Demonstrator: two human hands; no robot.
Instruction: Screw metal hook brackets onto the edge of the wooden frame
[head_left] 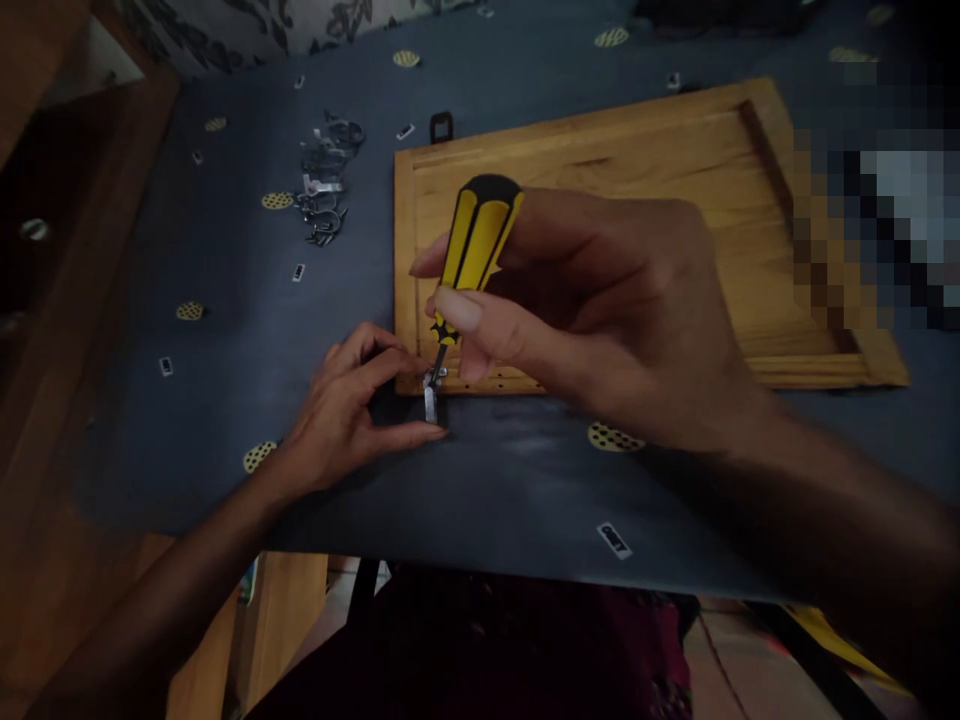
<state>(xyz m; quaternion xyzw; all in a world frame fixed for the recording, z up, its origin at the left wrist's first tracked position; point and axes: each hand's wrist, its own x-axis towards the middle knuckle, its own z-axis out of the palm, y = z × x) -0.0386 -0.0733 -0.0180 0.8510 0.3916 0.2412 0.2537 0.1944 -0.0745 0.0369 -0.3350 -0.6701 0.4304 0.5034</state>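
My right hand grips a yellow-and-black screwdriver by its handle, between thumb and fingers. The tool stands tilted, its shaft pointing down to a small metal hinge at the near left corner of a wooden cabinet door. Thumb and fingers of my left hand pinch around this hinge and steady it against the door's edge. The contact between screwdriver tip and screw is too small to make out. The door lies flat, and my right hand hides part of it.
Several loose metal hinges and screws lie in a heap at the back left of the dark patterned tablecloth. A small dark square piece rests behind the door. Wooden furniture borders the left side. A blurred patch covers the right.
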